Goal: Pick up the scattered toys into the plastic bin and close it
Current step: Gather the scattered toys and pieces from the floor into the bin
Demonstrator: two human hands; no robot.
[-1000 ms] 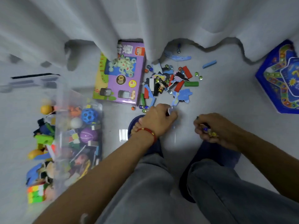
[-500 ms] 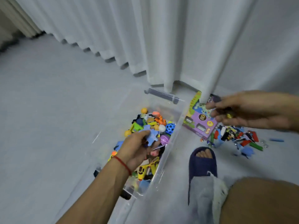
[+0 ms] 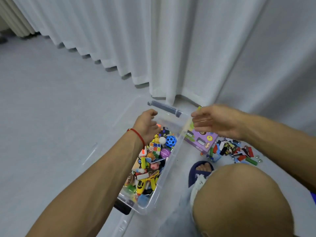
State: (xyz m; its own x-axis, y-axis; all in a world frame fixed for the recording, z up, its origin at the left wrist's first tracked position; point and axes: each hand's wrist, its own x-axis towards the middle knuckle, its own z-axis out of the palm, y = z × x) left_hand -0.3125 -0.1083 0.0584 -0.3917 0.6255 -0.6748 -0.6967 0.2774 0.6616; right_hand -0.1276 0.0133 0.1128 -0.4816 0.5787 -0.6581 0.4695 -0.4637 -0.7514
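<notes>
The clear plastic bin [image 3: 171,155] stands on the floor in the middle, open and filled with several colourful toys, among them a blue holed ball [image 3: 171,140] and a puzzle cube [image 3: 155,146]. My left hand [image 3: 146,124] hovers over the bin's far end with loosely curled fingers, and nothing shows in it. My right hand [image 3: 215,121] reaches in from the right above the bin's right rim. Its fingers are stretched out towards the left with nothing visible between them. A pile of scattered toys [image 3: 234,151] lies on the floor to the right.
A purple toy box [image 3: 201,140] lies between the bin and the pile, partly under my right hand. My foot in a blue slipper [image 3: 201,175] and my bent knee [image 3: 239,202] sit right of the bin. White curtains [image 3: 171,48] hang behind. A clear lid [image 3: 95,149] lies at the bin's left.
My left hand carried a blue piece from the pile to the bin and no longer shows it. My right hand, earlier pinching small marbles, moved over the bin's rim and spread its fingers.
</notes>
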